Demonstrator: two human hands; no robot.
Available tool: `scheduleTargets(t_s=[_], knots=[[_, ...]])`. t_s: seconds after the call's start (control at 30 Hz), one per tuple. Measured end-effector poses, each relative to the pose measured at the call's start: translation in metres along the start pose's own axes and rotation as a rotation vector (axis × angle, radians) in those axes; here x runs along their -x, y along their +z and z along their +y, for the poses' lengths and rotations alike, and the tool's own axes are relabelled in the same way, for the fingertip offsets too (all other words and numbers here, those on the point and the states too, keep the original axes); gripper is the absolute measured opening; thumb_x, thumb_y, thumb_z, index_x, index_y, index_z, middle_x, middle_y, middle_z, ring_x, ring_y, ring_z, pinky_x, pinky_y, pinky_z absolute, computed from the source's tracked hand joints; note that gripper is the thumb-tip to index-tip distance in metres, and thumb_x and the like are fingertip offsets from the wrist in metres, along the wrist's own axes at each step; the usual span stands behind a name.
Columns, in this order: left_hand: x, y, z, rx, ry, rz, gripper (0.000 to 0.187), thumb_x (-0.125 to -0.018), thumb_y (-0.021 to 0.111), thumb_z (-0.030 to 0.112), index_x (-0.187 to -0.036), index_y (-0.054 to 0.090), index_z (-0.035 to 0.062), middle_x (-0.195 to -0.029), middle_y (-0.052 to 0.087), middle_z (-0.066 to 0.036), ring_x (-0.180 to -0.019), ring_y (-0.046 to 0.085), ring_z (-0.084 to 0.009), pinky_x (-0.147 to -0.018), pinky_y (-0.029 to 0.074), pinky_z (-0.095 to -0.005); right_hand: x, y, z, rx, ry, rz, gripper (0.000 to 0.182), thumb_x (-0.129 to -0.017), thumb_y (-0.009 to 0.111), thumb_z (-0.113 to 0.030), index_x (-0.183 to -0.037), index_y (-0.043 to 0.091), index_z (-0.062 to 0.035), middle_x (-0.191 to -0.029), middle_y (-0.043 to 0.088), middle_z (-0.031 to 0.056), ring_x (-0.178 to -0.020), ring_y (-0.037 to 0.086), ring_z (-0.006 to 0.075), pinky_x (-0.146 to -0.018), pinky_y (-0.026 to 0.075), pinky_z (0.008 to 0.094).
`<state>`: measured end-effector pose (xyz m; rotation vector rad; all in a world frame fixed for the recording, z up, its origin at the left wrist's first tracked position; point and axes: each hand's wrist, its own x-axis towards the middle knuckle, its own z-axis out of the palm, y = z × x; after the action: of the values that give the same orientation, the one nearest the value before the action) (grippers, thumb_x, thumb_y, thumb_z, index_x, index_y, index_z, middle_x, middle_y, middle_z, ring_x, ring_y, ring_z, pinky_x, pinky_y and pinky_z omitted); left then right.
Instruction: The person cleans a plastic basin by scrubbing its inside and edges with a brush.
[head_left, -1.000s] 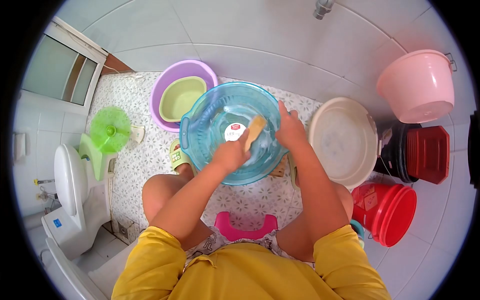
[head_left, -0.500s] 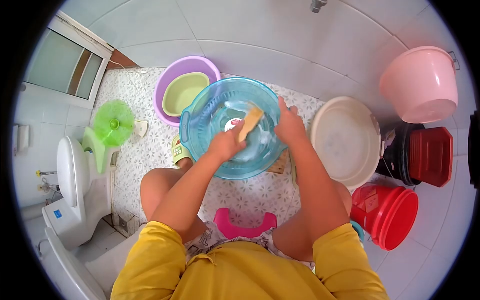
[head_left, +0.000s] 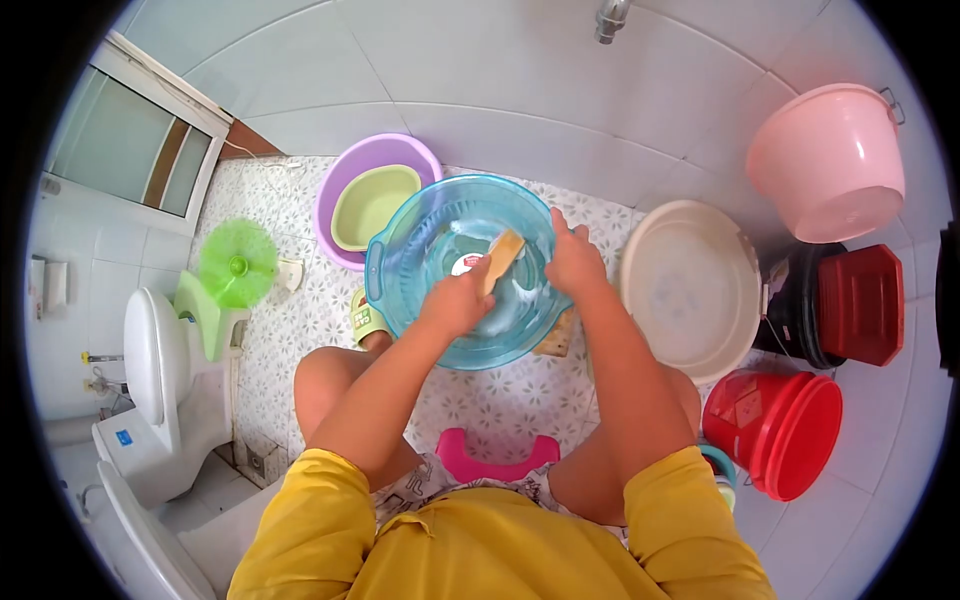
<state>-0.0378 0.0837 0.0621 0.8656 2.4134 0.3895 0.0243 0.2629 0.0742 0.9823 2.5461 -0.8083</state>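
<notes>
A clear blue plastic basin (head_left: 403, 225) stands on the floor between my feet, tilted a little. My left hand (head_left: 458, 303) reaches inside it, fingers closed round a tan wooden scrubbing brush (head_left: 506, 250). The brush is against or just above the basin's inner surface; its bristles are hidden. A red and white round label shows at the bottom, among wet, shiny patches. On the right side my right hand (head_left: 578, 262) grips the basin's rim, fingers over the edge.
Left of the basin sits a purple basin (head_left: 325, 205) holding a pale green one (head_left: 378, 205). A cream basin (head_left: 640, 300), a red bucket (head_left: 735, 410) and a pink bucket (head_left: 825, 150) are to the right. A pink stool (head_left: 500, 468) is beneath me; the toilet (head_left: 155, 350) is left.
My view has tilted slightly, so the room sits lower in it. The brush, smeared by motion before, now shows sharply in my left hand. My right hand keeps hold of the rim.
</notes>
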Motion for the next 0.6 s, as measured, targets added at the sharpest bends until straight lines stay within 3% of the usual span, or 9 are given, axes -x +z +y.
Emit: scheduleTargets(t_s=[0.13, 0.23, 0.37, 0.43, 0.6], knots=[[0.006, -0.008, -0.002, -0.101, -0.028, -0.116, 0.064, -0.075, 0.064, 0.026, -0.134, 0.040, 0.0163, -0.093, 0.064, -0.022, -0.081, 0.063, -0.0382, -0.073, 0.049, -0.0447, 0.000, -0.001, -0.003, -0.002, 0.022, -0.037, 0.082, -0.072, 0.061, -0.004, -0.141, 0.022, -0.0234, -0.128, 0.039, 0.0194, -0.108, 0.051, 0.0398, -0.089, 0.046, 0.0435], [0.031, -0.020, -0.008, -0.174, -0.056, -0.231, 0.063, -0.076, 0.063, 0.026, -0.134, 0.041, 0.0164, -0.093, 0.064, -0.022, -0.082, 0.063, -0.0369, -0.073, 0.049, -0.0445, 0.000, 0.001, -0.002, 0.018, 0.009, 0.013, 0.087, -0.069, 0.062, -0.003, -0.143, 0.021, -0.0236, -0.123, 0.043, 0.0210, -0.102, 0.056, 0.0394, -0.087, 0.048, 0.0430], [0.047, -0.045, 0.000, -0.064, -0.099, -0.325, 0.055, -0.077, 0.061, 0.026, -0.129, 0.045, 0.0137, -0.090, 0.064, -0.021, -0.085, 0.062, -0.0383, -0.074, 0.050, -0.0459, 0.001, 0.001, -0.001, 0.018, 0.001, 0.009, 0.087, -0.069, 0.062, -0.003, -0.143, 0.021, -0.0234, -0.123, 0.043, 0.0209, -0.101, 0.056, 0.0392, -0.086, 0.048, 0.0431], [0.035, -0.029, -0.007, -0.019, -0.016, -0.070, 0.056, -0.076, 0.061, 0.023, -0.129, 0.044, 0.0135, -0.088, 0.064, -0.022, -0.084, 0.062, -0.0388, -0.073, 0.050, -0.0462, 0.002, 0.000, -0.002, 0.017, -0.004, 0.009, 0.087, -0.069, 0.062, -0.003, -0.143, 0.021, -0.0233, -0.122, 0.043, 0.0209, -0.101, 0.056, 0.0391, -0.086, 0.048, 0.0431], [0.012, -0.011, -0.005, -0.036, -0.084, -0.030, 0.063, -0.077, 0.059, 0.023, -0.136, 0.040, 0.0172, -0.092, 0.064, -0.022, -0.078, 0.063, -0.0382, -0.072, 0.049, -0.0447, 0.003, -0.003, -0.006, 0.022, 0.023, -0.015, 0.082, -0.072, 0.063, -0.005, -0.141, 0.023, -0.0241, -0.127, 0.041, 0.0197, -0.105, 0.053, 0.0394, -0.087, 0.048, 0.0434]])
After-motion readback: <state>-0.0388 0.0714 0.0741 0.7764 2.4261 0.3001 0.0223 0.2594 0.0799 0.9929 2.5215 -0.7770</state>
